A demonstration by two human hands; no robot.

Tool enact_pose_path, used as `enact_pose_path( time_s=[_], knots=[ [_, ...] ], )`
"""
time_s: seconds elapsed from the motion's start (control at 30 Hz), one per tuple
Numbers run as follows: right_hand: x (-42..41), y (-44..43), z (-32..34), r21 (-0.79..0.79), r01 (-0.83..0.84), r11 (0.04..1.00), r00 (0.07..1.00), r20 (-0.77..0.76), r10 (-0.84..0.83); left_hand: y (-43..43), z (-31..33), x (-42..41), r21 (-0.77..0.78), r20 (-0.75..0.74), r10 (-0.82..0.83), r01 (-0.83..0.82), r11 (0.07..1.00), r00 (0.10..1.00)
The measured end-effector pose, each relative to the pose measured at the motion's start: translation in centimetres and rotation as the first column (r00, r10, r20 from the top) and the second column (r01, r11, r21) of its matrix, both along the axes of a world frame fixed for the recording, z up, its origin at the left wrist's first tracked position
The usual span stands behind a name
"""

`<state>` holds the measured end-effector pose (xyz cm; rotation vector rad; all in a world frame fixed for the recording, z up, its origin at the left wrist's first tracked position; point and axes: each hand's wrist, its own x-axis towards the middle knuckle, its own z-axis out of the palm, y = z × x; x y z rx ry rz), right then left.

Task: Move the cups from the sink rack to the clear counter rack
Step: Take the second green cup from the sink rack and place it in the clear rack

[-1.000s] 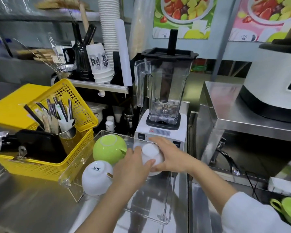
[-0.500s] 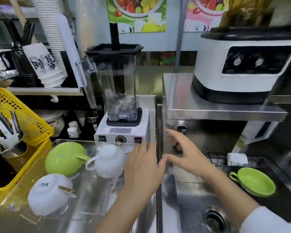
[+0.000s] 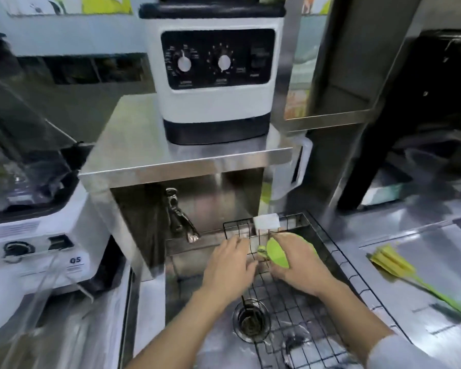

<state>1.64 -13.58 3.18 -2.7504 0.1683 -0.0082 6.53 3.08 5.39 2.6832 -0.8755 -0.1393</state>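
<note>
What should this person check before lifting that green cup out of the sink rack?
1. Right hand closed on the green cup: ok, fingers wrap its side.
2. Left hand free to help: ok, it is open beside the cup and holds nothing.
3. Cup's handle clear of the wire sink rack: cannot tell, the handle sits close to the wires.
4. Faucet out of the lifting path: ok, it stands left of both hands.
5. Other cups left in the rack: ok, none visible.
6. Room in the clear counter rack: cannot tell, only a blurred edge shows at far left.

Green cup (image 3: 277, 253) mostly behind right hand (image 3: 297, 265)
</note>
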Motion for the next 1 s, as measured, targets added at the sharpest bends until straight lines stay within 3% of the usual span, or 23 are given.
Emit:
enact_pose_path(
  time_s=[0.17, 0.33, 0.47, 0.63, 0.7, 0.77, 0.87, 0.93, 1.0],
  knots=[
    [-1.1, -4.4, -3.1, -0.154, -0.082, 0.985, 0.979, -0.196, 0.051, -6.0, -4.3, 0.5, 0.11, 0.016, -0.175, 0.172, 0.979, 0.984],
    [-1.3, -6.4, -5.1, -0.275, -0.192, 0.942, 0.942, -0.319, 0.099, -9.3, -7.7, 0.4, 0.276, -0.018, -0.18, 0.178, 0.945, 0.984],
    [-0.9, -7.0, -5.8, -0.377, -0.166, 0.911, 0.984, -0.119, 0.13, -9.8, -8.7, 0.2, 0.287, -0.011, -0.162, 0.158, 0.945, 0.987],
    [-0.8, -7.4, -5.3, -0.129, -0.1, 0.987, 0.995, -0.024, 0.098, -9.3, -9.0, 1.2, 0.22, 0.013, -0.205, 0.197, 0.955, 0.979],
    [-0.8, -7.7, -3.8, 0.105, -0.034, 0.994, 0.998, -0.045, 0.039, -8.7, -8.2, 1.5, 0.159, -0.028, -0.212, 0.213, 0.964, 0.977],
    [-0.8, -8.0, -2.4, 0.35, -0.014, 0.936, 0.993, -0.102, 0.053, -7.7, -7.2, 1.5, -0.004, -0.156, -0.219, 0.221, 0.975, 0.963],
    [-0.7, -7.8, 0.2, 0.469, -0.058, 0.882, 0.994, -0.054, 0.094, -6.3, -5.0, 0.5, -0.347, -0.314, -0.254, 0.138, 0.927, 0.915],
    [-0.7, -7.0, 2.5, 0.542, -0.097, 0.835, 0.994, 0.002, 0.114, -5.5, -3.2, -0.4, -0.533, -0.425, -0.247, -0.021, 0.846, 0.871],
    [-0.7, -5.9, 5.0, 0.68, -0.135, 0.721, 0.991, 0.073, 0.116, -4.4, -1.0, -1.1, -0.657, -0.484, -0.246, -0.163, 0.736, 0.84]
  ],
)
